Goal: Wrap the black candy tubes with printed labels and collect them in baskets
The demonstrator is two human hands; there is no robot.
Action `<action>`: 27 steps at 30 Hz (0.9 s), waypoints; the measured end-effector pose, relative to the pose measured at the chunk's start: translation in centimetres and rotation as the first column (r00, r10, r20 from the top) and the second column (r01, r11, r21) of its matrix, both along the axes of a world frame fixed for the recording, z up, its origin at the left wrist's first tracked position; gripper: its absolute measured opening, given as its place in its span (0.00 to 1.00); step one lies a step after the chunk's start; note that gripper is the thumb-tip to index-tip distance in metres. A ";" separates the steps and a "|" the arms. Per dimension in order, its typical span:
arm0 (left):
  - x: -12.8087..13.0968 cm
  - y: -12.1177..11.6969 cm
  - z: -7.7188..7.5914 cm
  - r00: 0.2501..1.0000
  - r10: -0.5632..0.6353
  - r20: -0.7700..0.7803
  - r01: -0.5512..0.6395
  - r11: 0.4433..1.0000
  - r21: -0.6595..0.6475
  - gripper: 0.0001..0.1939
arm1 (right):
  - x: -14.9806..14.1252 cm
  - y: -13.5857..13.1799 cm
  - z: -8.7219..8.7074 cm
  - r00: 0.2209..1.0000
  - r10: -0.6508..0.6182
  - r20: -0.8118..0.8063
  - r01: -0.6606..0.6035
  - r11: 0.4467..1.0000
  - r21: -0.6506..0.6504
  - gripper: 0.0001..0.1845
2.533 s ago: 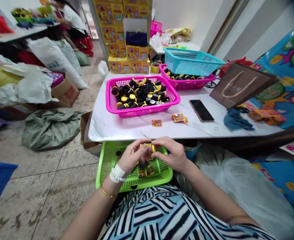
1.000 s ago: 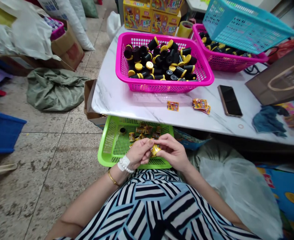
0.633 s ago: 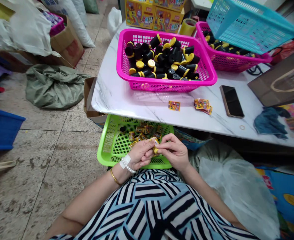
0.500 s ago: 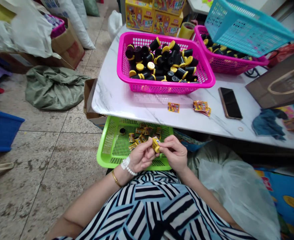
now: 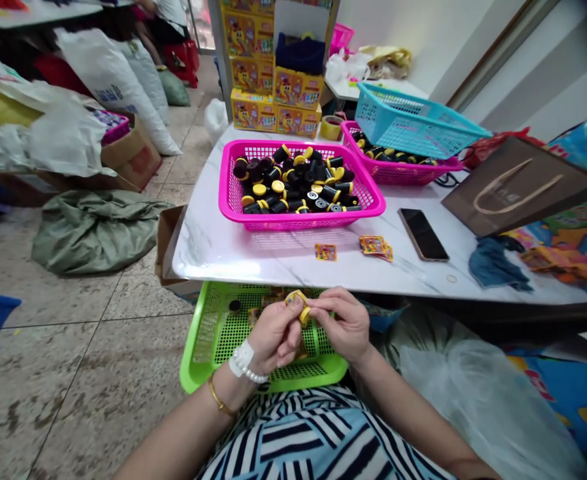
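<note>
Over the green basket [image 5: 189, 363], my left hand [image 5: 273, 335] is closed around a small canister [image 5: 304, 316] with a yellow printed label and a yellow end. My right hand [image 5: 343, 323] pinches at the label side of the same canister with thumb and fingertips. The fingers cover much of it. Inside the basket lie several labelled canisters, partly behind my hands, and a plain black one [image 5: 234, 307]. On the table, a pink basket [image 5: 298, 223] holds many black canisters with yellow caps. Nearer the table edge are a single printed label [image 5: 326, 252] and a small stack of labels [image 5: 374, 245].
A phone [image 5: 423, 235], a paper bag [image 5: 508, 190] and a blue cloth [image 5: 498, 263] are on the table's right. Behind stand a second pink basket [image 5: 408, 175] under a blue basket [image 5: 418, 127], and stacked yellow boxes [image 5: 298, 88]. Sacks and cartons occupy the floor at left.
My view has tilted up, showing more of the room's far side. Both hands still hold the canister, which has turned slightly, with my left thumb now over its label.
</note>
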State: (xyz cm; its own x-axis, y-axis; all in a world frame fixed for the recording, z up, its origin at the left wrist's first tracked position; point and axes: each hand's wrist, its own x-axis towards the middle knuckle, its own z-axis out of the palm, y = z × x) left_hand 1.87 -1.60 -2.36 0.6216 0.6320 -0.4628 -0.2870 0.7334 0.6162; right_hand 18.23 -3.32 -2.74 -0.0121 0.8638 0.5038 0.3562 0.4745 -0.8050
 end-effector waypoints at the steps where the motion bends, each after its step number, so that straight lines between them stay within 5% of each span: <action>1: -0.3 0.4 0.0 0.999 -0.023 -0.032 0.024 0.999 0.033 0.28 | 0.3 0.5 0.4 0.999 0.038 0.010 -0.038 0.999 -0.003 0.08; 5: -1.8 1.8 -0.9 0.923 -0.156 -0.352 0.257 0.930 0.262 0.20 | 2.9 4.1 1.4 0.989 0.016 0.150 -0.014 1.000 -0.012 0.11; 8: -2.5 1.8 -1.8 0.771 0.052 -0.635 0.351 0.797 0.491 0.18 | 5.0 7.1 1.0 0.918 -0.200 0.341 0.216 0.976 -0.007 0.14; 11: -2.2 1.4 -1.7 0.709 0.224 -0.669 0.338 0.725 0.600 0.21 | 5.7 8.7 0.3 0.851 -0.221 0.477 0.282 0.958 -0.059 0.06; 17: -0.3 1.7 0.3 0.841 0.182 -0.509 0.142 0.834 0.533 0.20 | 4.9 9.0 0.0 0.780 -0.258 0.571 0.341 0.939 -0.042 0.05; 21: 0.0 1.7 -0.3 0.911 0.162 -0.380 0.042 0.879 0.475 0.24 | 5.6 10.0 0.8 0.794 -0.158 0.587 0.259 0.961 -0.092 0.11; 23: 0.0 1.4 -0.8 0.922 0.161 -0.353 0.012 0.898 0.441 0.25 | 5.9 10.5 1.2 0.792 -0.102 0.602 0.231 0.963 -0.142 0.06; 27: 0.2 0.7 -0.7 0.941 0.199 -0.273 -0.088 0.924 0.373 0.25 | 5.7 10.2 1.5 0.836 -0.132 0.533 0.246 0.957 -0.150 0.05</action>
State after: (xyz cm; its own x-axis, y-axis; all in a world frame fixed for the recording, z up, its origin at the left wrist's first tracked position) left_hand 2.10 -0.92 -3.04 0.3788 0.8591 -0.3441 -0.1334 0.4186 0.8983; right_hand 23.95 6.90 -1.26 -0.0444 0.9579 0.2836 0.8095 0.2008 -0.5517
